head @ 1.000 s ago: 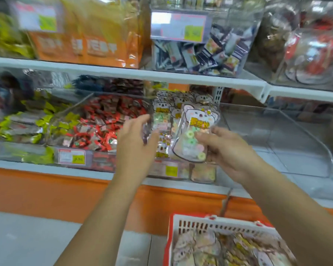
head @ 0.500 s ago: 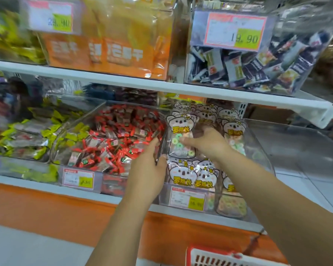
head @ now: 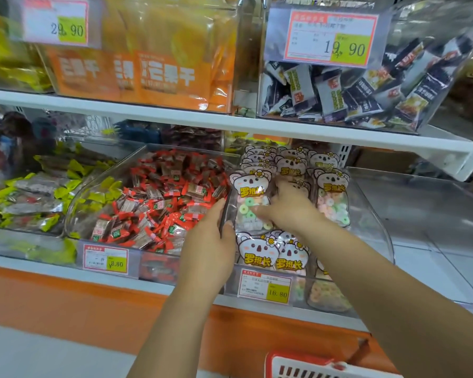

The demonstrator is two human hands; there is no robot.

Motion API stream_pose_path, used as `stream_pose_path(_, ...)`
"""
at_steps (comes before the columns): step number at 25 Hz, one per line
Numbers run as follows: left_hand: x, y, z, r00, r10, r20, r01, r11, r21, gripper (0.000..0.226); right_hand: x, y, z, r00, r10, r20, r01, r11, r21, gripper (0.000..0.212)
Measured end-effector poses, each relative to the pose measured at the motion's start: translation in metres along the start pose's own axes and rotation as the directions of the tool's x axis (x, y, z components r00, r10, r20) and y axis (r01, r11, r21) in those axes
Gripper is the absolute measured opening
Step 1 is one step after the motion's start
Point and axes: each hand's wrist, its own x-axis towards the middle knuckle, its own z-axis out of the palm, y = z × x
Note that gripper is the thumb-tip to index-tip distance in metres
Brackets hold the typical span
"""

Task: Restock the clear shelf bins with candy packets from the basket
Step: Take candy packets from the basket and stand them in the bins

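Closest to me, one red-rimmed white basket (head: 311, 368) pokes in at the bottom edge; I can't make out what's inside it. Two bare hands are up ahead. The left hand (head: 208, 241) pinches the left wall of the clear bin (head: 377, 241), thumb inside and fingers outside. The right hand (head: 287, 208) is curled round one candy packet (head: 250, 197), thumb on its front, holding it upright in the bin's left column, inside the bin and above the front row. Below it I count two koala-face packets in plain sight, with a third half hidden behind my right forearm; the rows behind overlap too much to count. One price tag (head: 265, 287) reading 16.80 sits on that bin's front. To the left there's one bin of red-wrapped sweets (head: 159, 197) with an 8.80 tag (head: 105, 260), and beyond that one of yellow-green wrappers (head: 30, 197). To the right there's one more clear bin (head: 421, 203). That's four bins on this level. Above the white shelf (head: 175, 115) sit orange bags (head: 137, 72) tagged 29.90 and a bin of dark packets (head: 352, 88) tagged 19.90.
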Motion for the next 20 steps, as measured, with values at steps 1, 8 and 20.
stream_pose_path(1, 0.0, 0.001, 0.0, 1.0, 0.001, -0.004, -0.001, 1.0, 0.004, 0.047, -0.001, -0.001, 0.003, 1.0, -0.002, -0.014, 0.001, 0.997, -0.081, 0.058)
stream_pose_path(8, -0.001, 0.0, -0.001, 1.0, 0.004, 0.008, -0.004, 1.0, 0.018, 0.048, -0.013, 0.001, 0.012, 0.989, -0.079, -0.124, 0.061, 0.988, -0.142, 0.071)
stream_pose_path(20, -0.004, 0.004, 0.002, 1.0, -0.01, -0.001, 0.01, 1.0, 0.026, 0.054, 0.003, 0.065, -0.092, 0.99, -0.14, 0.026, 0.089, 0.462, -0.882, 0.094)
